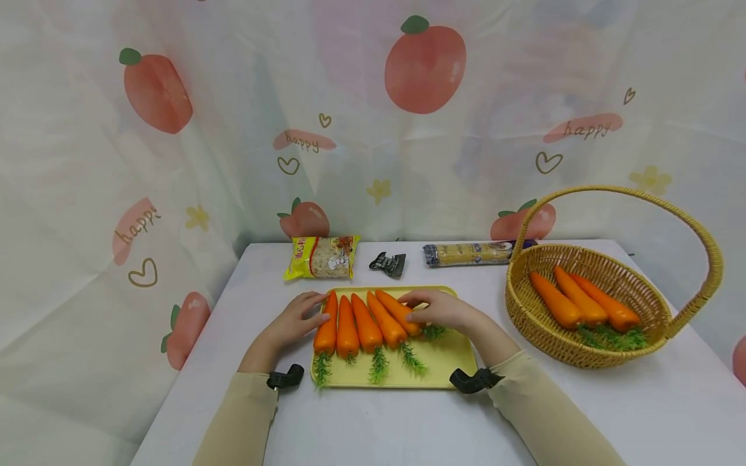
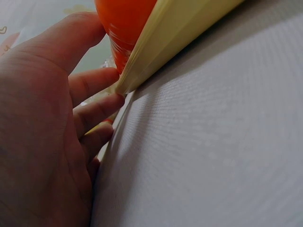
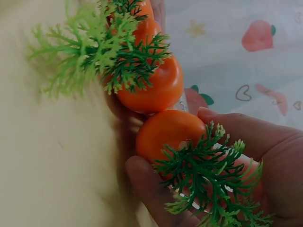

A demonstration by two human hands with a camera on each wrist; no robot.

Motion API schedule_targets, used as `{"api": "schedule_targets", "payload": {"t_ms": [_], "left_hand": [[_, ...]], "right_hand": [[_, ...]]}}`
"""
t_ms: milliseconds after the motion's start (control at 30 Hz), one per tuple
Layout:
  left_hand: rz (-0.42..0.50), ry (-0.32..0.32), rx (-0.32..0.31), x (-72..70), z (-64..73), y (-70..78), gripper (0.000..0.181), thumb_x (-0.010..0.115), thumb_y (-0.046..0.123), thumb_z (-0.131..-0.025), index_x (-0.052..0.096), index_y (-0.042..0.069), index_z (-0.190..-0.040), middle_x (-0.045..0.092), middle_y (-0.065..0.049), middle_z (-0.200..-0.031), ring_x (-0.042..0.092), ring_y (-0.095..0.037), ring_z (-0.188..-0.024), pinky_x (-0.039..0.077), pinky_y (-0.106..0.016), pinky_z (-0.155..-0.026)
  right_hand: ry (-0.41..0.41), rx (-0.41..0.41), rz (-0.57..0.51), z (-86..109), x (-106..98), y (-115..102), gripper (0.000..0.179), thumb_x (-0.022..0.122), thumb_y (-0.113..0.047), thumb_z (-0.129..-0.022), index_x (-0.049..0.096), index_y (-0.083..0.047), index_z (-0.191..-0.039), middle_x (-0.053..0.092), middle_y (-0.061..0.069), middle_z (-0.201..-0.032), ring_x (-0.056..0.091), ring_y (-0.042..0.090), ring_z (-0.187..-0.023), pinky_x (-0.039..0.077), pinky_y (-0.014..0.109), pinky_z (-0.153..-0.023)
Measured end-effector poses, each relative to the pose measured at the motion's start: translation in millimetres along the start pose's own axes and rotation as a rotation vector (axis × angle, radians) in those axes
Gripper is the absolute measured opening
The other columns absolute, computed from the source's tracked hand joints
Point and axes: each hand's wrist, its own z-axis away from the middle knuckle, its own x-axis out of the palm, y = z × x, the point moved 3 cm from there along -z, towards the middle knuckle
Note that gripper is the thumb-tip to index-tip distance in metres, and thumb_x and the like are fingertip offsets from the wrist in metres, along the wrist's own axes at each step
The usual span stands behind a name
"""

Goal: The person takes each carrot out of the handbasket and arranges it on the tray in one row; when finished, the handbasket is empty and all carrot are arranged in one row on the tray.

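Several orange carrots with green tops lie side by side on a yellow tray [image 1: 443, 372]. My left hand [image 1: 297, 318] is at the tray's left edge, its thumb against the leftmost carrot [image 1: 326, 333]. In the left wrist view its fingers [image 2: 92, 85] extend loosely along the tray's rim beside that carrot [image 2: 125, 23]. My right hand [image 1: 445, 310] holds the rightmost carrot [image 1: 399, 312] near its leafy end. The right wrist view has the thumb and a finger on either side of this carrot [image 3: 168, 132], its green leaves hanging over the palm.
A wicker basket [image 1: 527, 323] with a tall handle and three carrots [image 1: 583, 301] stands at the right. Along the back lie a yellow food packet [image 1: 323, 257], a small black wrapper [image 1: 388, 265] and a long pack of noodles [image 1: 469, 254]. A printed cloth hangs behind the white table.
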Motion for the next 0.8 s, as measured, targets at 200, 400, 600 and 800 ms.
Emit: {"api": "schedule_targets", "payload": {"t_ms": [200, 400, 600, 800], "left_hand": [[-0.006, -0.003, 0.000, -0.6, 0.3, -0.1, 0.067, 0.060, 0.057, -0.092, 0.045, 0.026, -0.149, 0.035, -0.007, -0.155, 0.030, -0.031, -0.146, 0.023, -0.057, -0.120], [-0.011, -0.006, -0.007, -1.4, 1.4, 2.2, 0.067, 0.060, 0.057, -0.092, 0.044, 0.026, -0.150, 0.034, -0.009, -0.156, 0.030, -0.032, -0.146, 0.023, -0.058, -0.120], [-0.008, -0.001, -0.011, -1.2, 1.4, 3.2, 0.066, 0.060, 0.056, -0.092, 0.045, 0.026, -0.149, 0.035, -0.007, -0.155, 0.030, -0.031, -0.146, 0.023, -0.057, -0.121], [-0.007, 0.002, -0.009, -0.6, 1.3, 2.4, 0.067, 0.061, 0.057, -0.091, 0.046, 0.026, -0.149, 0.035, -0.007, -0.155, 0.030, -0.031, -0.146, 0.023, -0.057, -0.120]], "right_hand": [[0.012, -0.006, -0.004, -1.5, 2.4, 1.2, 0.046, 0.070, -0.031, -0.092, 0.060, -0.022, -0.135, 0.061, 0.010, -0.129, 0.057, 0.026, -0.117, 0.050, 0.043, -0.096], [0.012, -0.006, 0.006, -2.4, 4.2, 1.4, 0.045, 0.070, -0.029, -0.091, 0.060, -0.023, -0.134, 0.062, 0.010, -0.128, 0.057, 0.028, -0.119, 0.049, 0.044, -0.097], [0.022, -0.017, 0.013, -0.9, 3.4, 0.7, 0.041, 0.065, -0.030, -0.095, 0.061, -0.019, -0.134, 0.063, 0.010, -0.126, 0.059, 0.024, -0.113, 0.050, 0.040, -0.094], [0.043, -0.010, 0.045, -0.3, 1.2, 1.5, 0.039, 0.061, -0.032, -0.097, 0.062, -0.015, -0.132, 0.066, 0.008, -0.125, 0.061, 0.022, -0.112, 0.051, 0.039, -0.095]]}}
